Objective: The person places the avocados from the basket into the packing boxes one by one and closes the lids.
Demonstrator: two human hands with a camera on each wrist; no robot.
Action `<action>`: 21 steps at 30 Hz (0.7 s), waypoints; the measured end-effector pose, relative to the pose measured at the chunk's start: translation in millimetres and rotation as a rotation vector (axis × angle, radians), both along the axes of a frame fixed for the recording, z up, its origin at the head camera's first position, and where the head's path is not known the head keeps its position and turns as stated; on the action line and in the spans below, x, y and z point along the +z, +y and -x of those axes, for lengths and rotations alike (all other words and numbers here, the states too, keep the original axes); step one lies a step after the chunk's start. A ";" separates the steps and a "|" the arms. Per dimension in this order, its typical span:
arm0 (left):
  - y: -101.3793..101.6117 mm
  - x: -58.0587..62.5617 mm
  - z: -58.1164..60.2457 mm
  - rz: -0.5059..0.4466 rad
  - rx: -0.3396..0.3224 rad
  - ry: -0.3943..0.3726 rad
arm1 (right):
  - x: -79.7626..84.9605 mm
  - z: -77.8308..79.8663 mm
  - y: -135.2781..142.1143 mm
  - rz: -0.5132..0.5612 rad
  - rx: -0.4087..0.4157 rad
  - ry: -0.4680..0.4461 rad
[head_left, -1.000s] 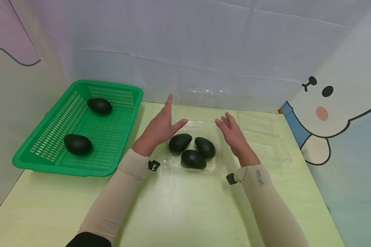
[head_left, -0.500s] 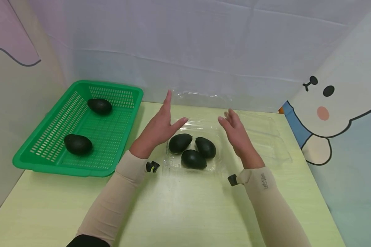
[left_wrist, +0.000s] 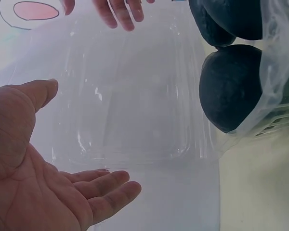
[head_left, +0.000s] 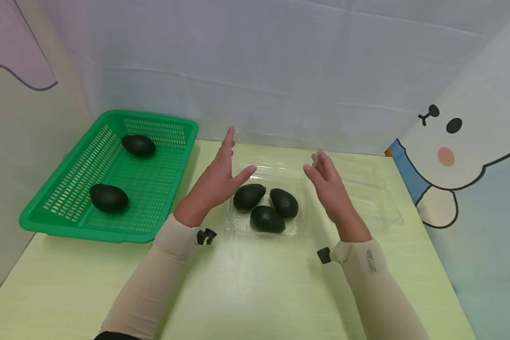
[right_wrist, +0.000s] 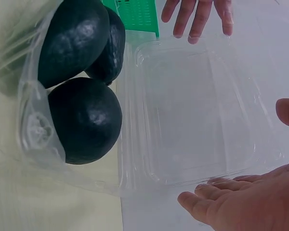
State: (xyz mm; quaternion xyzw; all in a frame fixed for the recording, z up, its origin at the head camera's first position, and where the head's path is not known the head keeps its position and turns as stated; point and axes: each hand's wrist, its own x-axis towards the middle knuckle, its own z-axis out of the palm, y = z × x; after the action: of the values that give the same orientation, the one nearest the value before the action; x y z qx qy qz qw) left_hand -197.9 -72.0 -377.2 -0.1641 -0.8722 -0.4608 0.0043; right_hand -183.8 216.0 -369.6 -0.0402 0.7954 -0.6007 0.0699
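Note:
Three dark green avocados [head_left: 267, 219] lie in the base of a clear plastic clamshell box [head_left: 297, 230] at mid-table. Its transparent lid [left_wrist: 130, 96] stands raised at the back, against the pale wall sheet. My left hand [head_left: 214, 184] is held at the lid's left side, thumb spread and fingers extended. On the right side, my right hand [head_left: 333, 193] faces it, with the thumb apart and the fingers loosely extended. Fingertips of both hands come close to the lid's side edges, and neither hand grips anything. Both wrist views show the lid between the hands.
A green slotted basket [head_left: 89, 234] on the left holds two more avocados [head_left: 108, 198]. Right of the box lies another clear plastic container [head_left: 361, 193]. A printed sheet [head_left: 280, 71] closes off the back of the table.
Both hands have drawn slightly back and apart, the right hand moving outward more. The raised lid's top edge appears lower than before. The avocados stay in place.

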 end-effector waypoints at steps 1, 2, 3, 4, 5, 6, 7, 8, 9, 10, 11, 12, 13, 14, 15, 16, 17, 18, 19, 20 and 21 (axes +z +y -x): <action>0.0 -0.5 -1.2 -0.003 -0.002 0.001 | 0.3 -1.6 -0.1 -0.001 0.004 0.005; 0.0 -1.1 -2.2 -0.006 -0.003 0.004 | 0.5 -3.0 0.2 -0.001 0.005 0.006; 0.0 -1.5 -3.4 -0.009 -0.006 0.010 | 0.7 -4.3 0.4 0.001 0.007 0.007; 0.0 -1.9 -4.5 -0.012 -0.007 0.014 | 0.5 -5.1 0.7 0.000 0.008 0.008; -0.1 -2.6 -5.3 -0.011 -0.006 0.021 | 0.2 -5.7 1.0 0.001 0.008 0.009; -0.2 -3.3 -6.0 -0.011 -0.007 0.027 | 0.1 -6.3 1.0 0.003 0.008 0.010; 0.0 -4.0 -6.7 -0.011 -0.008 0.034 | -0.2 -7.1 1.2 0.004 0.006 0.011; 0.1 -4.7 -7.2 -0.012 -0.008 0.040 | -0.9 -7.5 1.5 0.006 0.001 0.012; 0.3 -5.3 -7.9 -0.013 -0.009 0.046 | -1.6 -8.0 1.6 0.008 -0.002 0.015; 0.5 -5.9 -8.4 -0.008 -0.008 0.051 | -2.4 -8.5 1.8 0.011 -0.004 0.019; 0.5 -6.6 -8.9 -0.006 -0.009 0.058 | -3.1 -9.1 1.8 0.015 -0.003 0.022; 0.6 -7.1 -9.7 -0.003 -0.010 0.063 | -3.8 -9.8 1.8 0.016 -0.004 0.023; 0.6 -7.5 -10.6 0.000 -0.009 0.066 | -4.5 -10.4 2.0 0.018 -0.004 0.023; 0.6 -7.8 -11.4 0.002 -0.010 0.071 | -5.2 -10.8 2.2 0.019 -0.004 0.023; 0.5 -8.2 -12.3 0.005 -0.010 0.074 | -5.8 -11.3 2.5 0.019 -0.003 0.023; 0.3 -8.7 -13.0 0.008 -0.010 0.079 | -6.1 -11.8 2.6 0.019 -0.003 0.022; 0.1 -9.0 -13.8 0.009 -0.011 0.081 | -6.2 -12.4 2.4 0.018 0.000 0.023; 0.0 -9.2 -14.5 0.010 -0.010 0.084 | -6.5 -13.0 2.7 0.018 -0.001 0.021; -0.2 -9.6 -15.0 0.011 -0.011 0.089 | -6.4 -13.6 2.6 0.020 0.001 0.022; -0.3 -10.0 -15.5 0.011 -0.012 0.092 | -6.5 -14.2 2.7 0.020 0.002 0.024; -0.4 -10.4 -16.0 0.011 -0.012 0.093 | -6.6 -14.8 2.7 0.021 0.004 0.024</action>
State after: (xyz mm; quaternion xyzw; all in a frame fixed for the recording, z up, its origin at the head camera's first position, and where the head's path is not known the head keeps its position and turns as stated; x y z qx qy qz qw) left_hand -181.9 -72.4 -387.5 -0.1908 -0.8724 -0.4480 0.0414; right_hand -169.0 218.7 -376.2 -0.0497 0.7897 -0.6084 0.0612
